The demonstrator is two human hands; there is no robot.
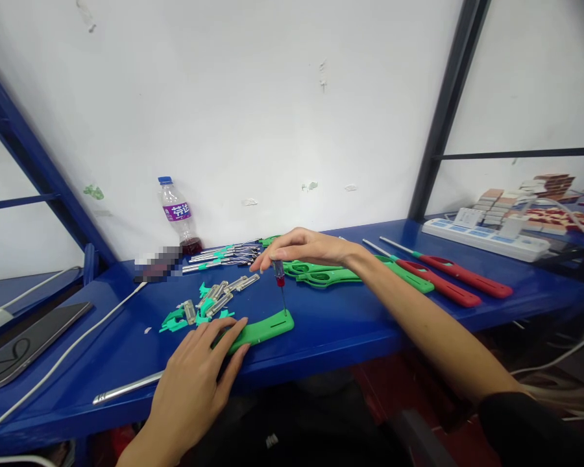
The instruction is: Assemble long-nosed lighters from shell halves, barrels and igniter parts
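My left hand [197,373] grips a green long-nosed gas lighter [270,327] and presses it flat near the table's front edge. The lighter's metal tube sticks out to the left from behind that hand, and the trigger part is covered by the fingers. In my right hand [306,248] is a small screwdriver [280,280] with a clear and red handle, held upright by its top. Its tip meets the right end of the green handle. Left of the screwdriver lie clear fuel tanks [219,301] and teal plastic pieces [175,318] in a loose pile.
Metal lighter tubes with wires [219,256] lie at the back, near a drink bottle [180,214]. Green lighter shells [321,275] and red lighters [462,272] lie to the right, before a power strip [486,240]. A phone [29,344] and a white cable [73,350] are at left.
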